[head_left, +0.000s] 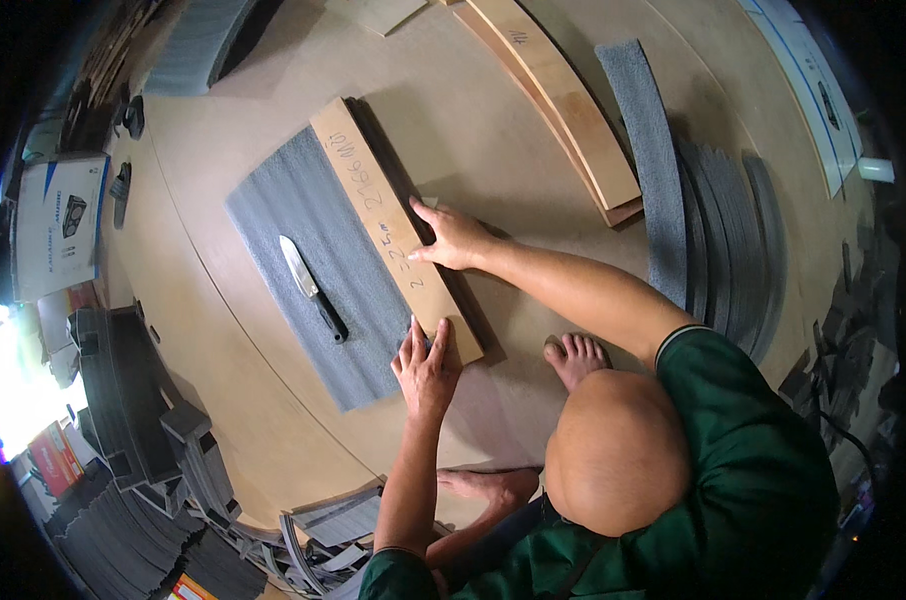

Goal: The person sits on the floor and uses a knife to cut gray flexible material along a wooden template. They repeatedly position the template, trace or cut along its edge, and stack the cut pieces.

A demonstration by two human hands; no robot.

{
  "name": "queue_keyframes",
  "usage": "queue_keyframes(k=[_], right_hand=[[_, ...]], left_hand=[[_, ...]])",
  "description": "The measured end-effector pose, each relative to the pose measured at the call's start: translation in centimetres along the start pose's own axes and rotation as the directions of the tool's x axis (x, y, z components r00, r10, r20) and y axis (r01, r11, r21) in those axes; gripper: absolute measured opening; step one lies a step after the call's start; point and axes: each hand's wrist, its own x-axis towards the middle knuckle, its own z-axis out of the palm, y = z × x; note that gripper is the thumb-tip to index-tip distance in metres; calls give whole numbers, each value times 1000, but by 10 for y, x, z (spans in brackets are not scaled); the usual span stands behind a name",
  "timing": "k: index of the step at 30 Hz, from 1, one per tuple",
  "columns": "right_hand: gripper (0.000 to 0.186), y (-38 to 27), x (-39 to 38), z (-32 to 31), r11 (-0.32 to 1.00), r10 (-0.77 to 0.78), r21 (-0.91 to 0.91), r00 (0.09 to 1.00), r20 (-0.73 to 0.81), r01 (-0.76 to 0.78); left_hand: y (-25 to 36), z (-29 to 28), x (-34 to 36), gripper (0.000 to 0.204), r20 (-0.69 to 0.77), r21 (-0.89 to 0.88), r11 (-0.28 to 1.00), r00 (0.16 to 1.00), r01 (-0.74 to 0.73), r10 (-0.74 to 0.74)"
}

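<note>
A long wooden board (pixel 373 215) with handwriting lies slantwise along the right side of a grey foam sheet (pixel 343 265). My right hand (pixel 451 240) grips the board's right edge near its middle, thumb and fingers apart. Near the board's lower end, my left hand (pixel 428 372) lies with fingers stretched over the board and the foam beside it. Whether something small sits under its fingertips is hard to make out. To the left on the foam rests a knife (pixel 313 288) with a black handle, its blade pointing away from me.
Curved wooden pieces (pixel 563 100) lie at the far right, beside several curved grey foam strips (pixel 718 220). A foam block (pixel 198 45) stands far left. Cartons (pixel 63 225) and dark foam pieces (pixel 123 390) line the left side. My bare foot (pixel 578 360) is close to the board.
</note>
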Motion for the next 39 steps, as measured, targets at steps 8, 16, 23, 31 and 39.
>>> queue_keyframes(k=[8, 16, 23, 31, 39], right_hand=[[106, 14, 3, -2, 997, -41, 73, 999, 36, 38], [120, 6, 12, 14, 988, -135, 79, 991, -13, 135], [122, -2, 16, 3, 996, -45, 89, 989, 140, 32], [120, -3, 17, -3, 998, -29, -44, 983, 179, 37], [122, 5, 21, 6, 997, -70, 46, 983, 170, 63]], left_hand=[[-3, -2, -4, 84, 22, 75, 995, 997, -72, 71], [-31, 0, -7, 80, -44, -1, 994, 993, -106, 106], [-23, 2, -11, 81, 50, -120, 993, 999, 18, -12], [-21, 5, -8, 83, 64, -109, 994, 998, 17, -11], [-22, -8, -8, 79, 139, 2, 1000, 990, -29, 28]])
